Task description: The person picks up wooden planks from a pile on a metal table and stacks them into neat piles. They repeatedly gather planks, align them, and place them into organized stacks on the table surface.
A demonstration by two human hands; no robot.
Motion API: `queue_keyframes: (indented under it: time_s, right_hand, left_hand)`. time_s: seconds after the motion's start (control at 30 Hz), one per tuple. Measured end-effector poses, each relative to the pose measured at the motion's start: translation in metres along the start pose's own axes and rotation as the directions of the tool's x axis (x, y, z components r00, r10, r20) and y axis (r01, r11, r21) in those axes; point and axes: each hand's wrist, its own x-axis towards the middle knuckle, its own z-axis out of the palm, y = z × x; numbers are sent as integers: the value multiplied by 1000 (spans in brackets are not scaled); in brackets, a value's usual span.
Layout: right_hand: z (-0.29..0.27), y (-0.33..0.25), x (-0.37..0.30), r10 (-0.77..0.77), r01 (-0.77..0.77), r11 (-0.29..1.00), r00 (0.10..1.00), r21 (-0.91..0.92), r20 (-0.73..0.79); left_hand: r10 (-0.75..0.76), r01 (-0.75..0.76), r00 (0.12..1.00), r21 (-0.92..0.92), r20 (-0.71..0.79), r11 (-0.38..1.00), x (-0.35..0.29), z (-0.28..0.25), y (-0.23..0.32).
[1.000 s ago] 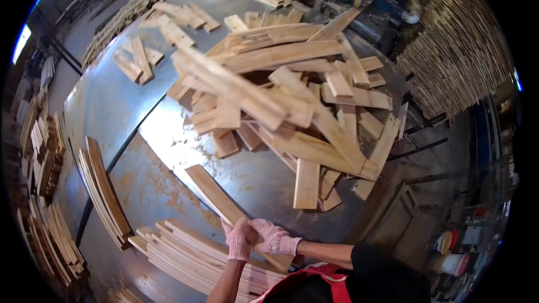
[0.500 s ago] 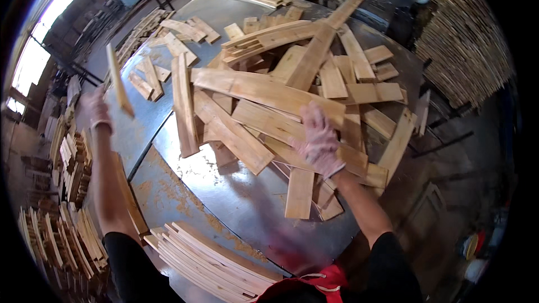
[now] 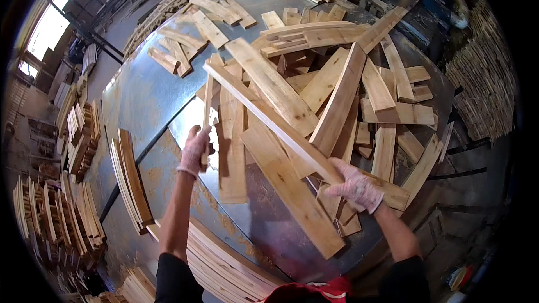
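My right hand (image 3: 356, 184) is closed around the near end of a long wooden board (image 3: 269, 120), which is turned up on its edge and slants across the pile to the far left. My left hand (image 3: 196, 147), in a pale glove like the right, is closed on a narrow wooden board (image 3: 208, 104) at the pile's left side, seen edge-on. Beside it lies a wide flat board (image 3: 231, 157). Another broad board (image 3: 295, 191) slants below the long one, toward me. Many loose boards (image 3: 339, 101) overlap beyond my hands.
The pile rests on a metal table (image 3: 163, 101) with sawdust on it. A row of curved boards (image 3: 224, 264) lies at the near edge, and a smaller set (image 3: 129, 177) at left. Stacked wood (image 3: 81, 129) stands beyond the left edge, and a tall stack (image 3: 485, 73) at right.
My left hand has come right from the far left side to the pile. My right hand, earlier spread on the pile, now grips a long board's end. The view has shifted.
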Motion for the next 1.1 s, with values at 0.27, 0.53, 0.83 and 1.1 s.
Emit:
queue_keyframes:
  time_s: [0.27,0.53,0.83,1.1]
  right_hand:
    - [144,-1,-65,-42,56,800,998,597,-37]
    - [144,33,-176,56,-124,685,991,717,118]
    - [110,46,-114,54,-284,902,821,-325,-568]
    - [142,79,-20,-184,-441,627,716,-641,-673]
  left_hand:
    - [18,-47,998,478,65,877,-89,-6,-53]
    - [3,34,986,-217,164,975,-157,25,-135]
    - [276,693,718,-692,639,-202,-249,1,-212]
    - [496,410,775,-909,391,75,-280,-33,-170]
